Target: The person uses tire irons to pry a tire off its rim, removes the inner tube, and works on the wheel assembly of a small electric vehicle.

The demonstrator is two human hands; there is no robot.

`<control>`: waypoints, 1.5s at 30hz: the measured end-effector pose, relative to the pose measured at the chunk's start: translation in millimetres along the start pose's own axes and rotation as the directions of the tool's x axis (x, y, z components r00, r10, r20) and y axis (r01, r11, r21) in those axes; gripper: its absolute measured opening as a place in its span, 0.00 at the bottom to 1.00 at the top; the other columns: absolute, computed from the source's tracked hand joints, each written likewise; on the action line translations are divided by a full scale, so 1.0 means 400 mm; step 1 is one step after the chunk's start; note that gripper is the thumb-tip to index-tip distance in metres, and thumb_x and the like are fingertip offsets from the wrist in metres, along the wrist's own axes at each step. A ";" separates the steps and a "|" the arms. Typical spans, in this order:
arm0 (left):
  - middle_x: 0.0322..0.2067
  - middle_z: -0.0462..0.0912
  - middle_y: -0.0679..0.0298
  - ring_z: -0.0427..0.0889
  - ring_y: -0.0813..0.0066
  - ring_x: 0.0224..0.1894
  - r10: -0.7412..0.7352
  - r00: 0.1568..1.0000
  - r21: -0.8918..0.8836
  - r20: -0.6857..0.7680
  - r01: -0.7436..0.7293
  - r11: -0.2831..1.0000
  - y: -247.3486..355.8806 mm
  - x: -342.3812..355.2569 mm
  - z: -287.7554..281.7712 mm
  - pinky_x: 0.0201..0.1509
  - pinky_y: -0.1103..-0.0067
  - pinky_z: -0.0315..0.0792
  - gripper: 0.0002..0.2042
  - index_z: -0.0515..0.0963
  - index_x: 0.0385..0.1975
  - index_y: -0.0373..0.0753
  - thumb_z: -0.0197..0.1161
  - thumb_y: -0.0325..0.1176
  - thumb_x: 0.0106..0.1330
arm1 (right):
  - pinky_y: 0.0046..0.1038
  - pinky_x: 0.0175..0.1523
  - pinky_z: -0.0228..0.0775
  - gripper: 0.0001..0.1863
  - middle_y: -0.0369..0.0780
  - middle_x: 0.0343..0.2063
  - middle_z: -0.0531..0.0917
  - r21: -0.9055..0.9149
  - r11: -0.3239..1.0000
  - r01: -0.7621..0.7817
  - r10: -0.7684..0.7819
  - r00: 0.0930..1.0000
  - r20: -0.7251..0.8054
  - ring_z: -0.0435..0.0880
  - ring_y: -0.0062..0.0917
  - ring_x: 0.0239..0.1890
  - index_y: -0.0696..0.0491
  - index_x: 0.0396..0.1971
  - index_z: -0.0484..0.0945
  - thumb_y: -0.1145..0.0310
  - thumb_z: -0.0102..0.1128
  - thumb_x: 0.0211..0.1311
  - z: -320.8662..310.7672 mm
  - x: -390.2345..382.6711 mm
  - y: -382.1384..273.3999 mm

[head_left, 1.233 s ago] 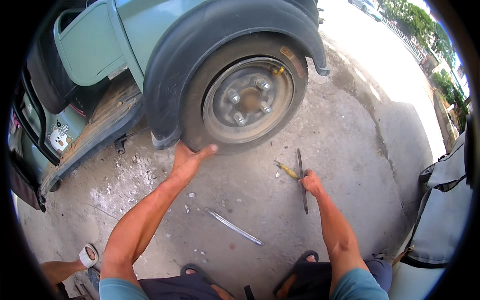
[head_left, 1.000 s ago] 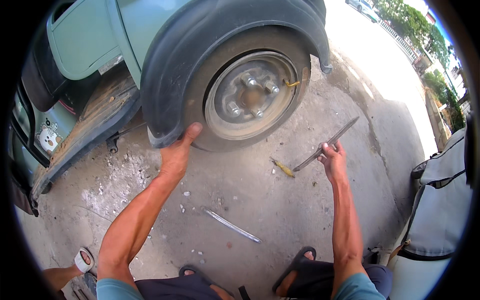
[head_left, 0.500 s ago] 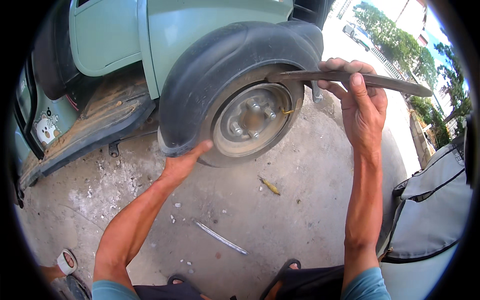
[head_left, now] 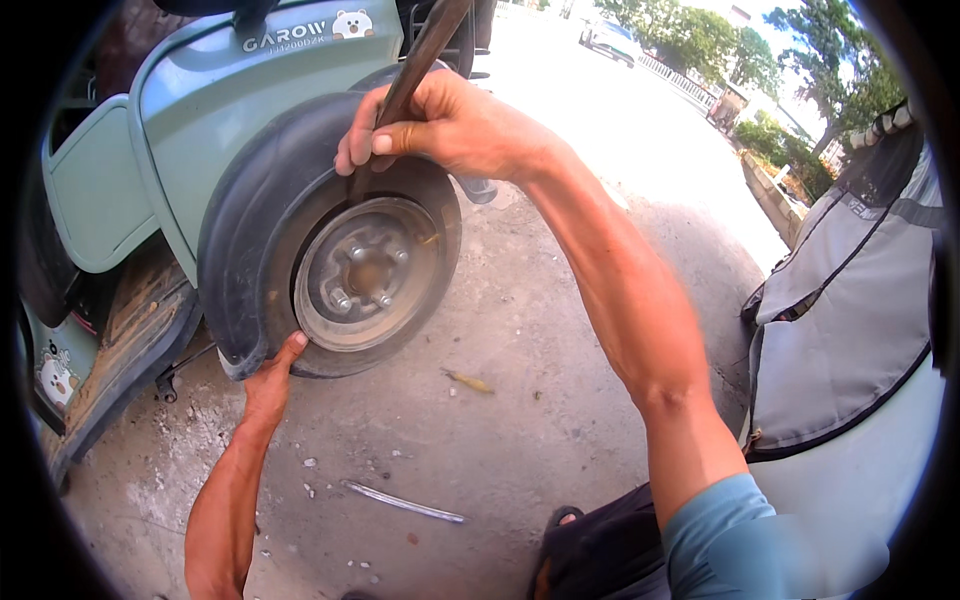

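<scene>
A dusty tyre point(head_left: 424, 305) on a steel wheel point(head_left: 350, 318) sits under the black fender point(head_left: 250, 230) of a pale green vehicle point(head_left: 200, 120). My left hand point(head_left: 270, 380) grips the tyre's lower left side near the fender's tip, thumb on the sidewall. My right hand point(head_left: 425, 125) is closed on a dark flat metal bar point(head_left: 428, 45), raised steeply with its lower end against the upper tyre by the rim. A yellow-handled tool point(head_left: 470, 382) and a silver bar point(head_left: 402, 502) lie on the concrete below the wheel.
The dusty footboard point(head_left: 128, 345) extends at left. A grey padded cover point(head_left: 830, 340) on something pale stands close at right. The concrete ground point(head_left: 540, 430) runs toward a sunlit road with a railing point(head_left: 680, 82), a parked car point(head_left: 607, 38), a kerb and trees.
My right hand has lifted the dark bar from low right up to the wheel's top and tilted it steeply. My left hand stays on the tyre. The view has swung up and right.
</scene>
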State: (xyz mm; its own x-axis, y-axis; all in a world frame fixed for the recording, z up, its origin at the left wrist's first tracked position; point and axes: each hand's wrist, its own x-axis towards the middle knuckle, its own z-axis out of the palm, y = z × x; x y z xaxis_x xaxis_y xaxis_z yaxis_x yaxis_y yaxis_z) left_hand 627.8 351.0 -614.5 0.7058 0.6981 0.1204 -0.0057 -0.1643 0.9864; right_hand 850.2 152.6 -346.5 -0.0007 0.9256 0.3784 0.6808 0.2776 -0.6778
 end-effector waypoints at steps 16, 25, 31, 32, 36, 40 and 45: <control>0.67 0.69 0.55 0.66 0.64 0.70 0.061 0.998 -0.044 -0.011 -0.061 0.997 0.010 -0.008 -0.032 0.76 0.73 0.55 0.42 0.64 0.70 0.31 0.78 0.39 0.59 | 0.49 0.63 0.74 0.50 0.50 0.38 0.87 0.117 0.993 0.015 -0.004 0.996 -0.092 0.82 0.45 0.59 0.61 0.32 0.85 0.20 0.45 0.61 -0.009 -0.263 -0.166; 0.67 0.69 0.53 0.66 0.63 0.70 0.028 0.997 -0.029 0.078 -0.026 0.999 0.005 0.031 -0.025 0.76 0.72 0.57 0.44 0.64 0.69 0.29 0.79 0.44 0.58 | 0.40 0.50 0.76 0.40 0.51 0.52 0.76 -0.759 0.545 -0.357 0.345 0.920 -0.185 0.85 0.38 0.37 0.53 0.67 0.68 0.51 0.72 0.58 0.100 -0.226 -0.230; 0.66 0.70 0.53 0.66 0.63 0.69 -0.100 0.984 -0.015 0.146 0.103 0.995 0.019 0.029 -0.025 0.74 0.70 0.58 0.43 0.65 0.69 0.30 0.77 0.47 0.60 | 0.43 0.54 0.72 0.35 0.60 0.41 0.81 -0.151 0.692 -0.706 0.648 0.700 -0.300 0.83 0.54 0.46 0.55 0.72 0.51 0.70 0.57 0.71 0.325 -0.341 -0.109; 0.66 0.70 0.53 0.66 0.63 0.69 -0.087 0.986 0.001 0.145 0.087 0.996 0.016 0.027 -0.023 0.74 0.69 0.58 0.43 0.64 0.69 0.30 0.77 0.48 0.60 | 0.43 0.52 0.72 0.35 0.59 0.40 0.81 -0.058 0.691 -0.720 0.666 0.666 -0.336 0.84 0.52 0.44 0.56 0.73 0.50 0.70 0.56 0.72 0.342 -0.362 -0.085; 0.68 0.67 0.52 0.64 0.61 0.70 -0.095 0.983 0.035 0.160 0.091 0.995 0.040 0.014 -0.037 0.76 0.69 0.55 0.46 0.61 0.71 0.30 0.77 0.50 0.59 | 0.38 0.45 0.72 0.27 0.46 0.27 0.78 -0.114 0.786 -0.607 0.507 0.740 -0.442 0.80 0.36 0.31 0.58 0.70 0.58 0.64 0.50 0.78 0.359 -0.380 -0.014; 0.68 0.67 0.56 0.63 0.62 0.71 -0.013 0.996 0.143 0.092 -0.001 0.990 0.046 0.003 -0.004 0.76 0.71 0.55 0.44 0.60 0.72 0.33 0.77 0.44 0.59 | 0.32 0.38 0.71 0.25 0.41 0.25 0.77 0.185 0.766 -0.616 0.625 0.645 -0.439 0.77 0.26 0.28 0.58 0.68 0.62 0.60 0.45 0.81 0.383 -0.434 0.067; 0.71 0.63 0.55 0.61 0.62 0.72 0.018 0.998 0.057 0.054 -0.021 0.998 -0.038 0.015 -0.013 0.78 0.75 0.51 0.49 0.57 0.72 0.30 0.79 0.46 0.56 | 0.45 0.37 0.68 0.17 0.51 0.25 0.77 0.153 0.849 -0.505 0.503 0.689 -0.522 0.81 0.52 0.31 0.55 0.55 0.65 0.57 0.45 0.80 0.545 -0.391 0.303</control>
State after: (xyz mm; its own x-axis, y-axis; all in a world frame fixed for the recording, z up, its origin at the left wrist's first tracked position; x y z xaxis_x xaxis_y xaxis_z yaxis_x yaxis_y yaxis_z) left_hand 628.6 361.3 -628.4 0.7426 0.6565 0.1321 0.0199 -0.2188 0.9756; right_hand 773.2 97.3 -625.1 0.7245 0.6429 0.2485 0.4668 -0.1925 -0.8632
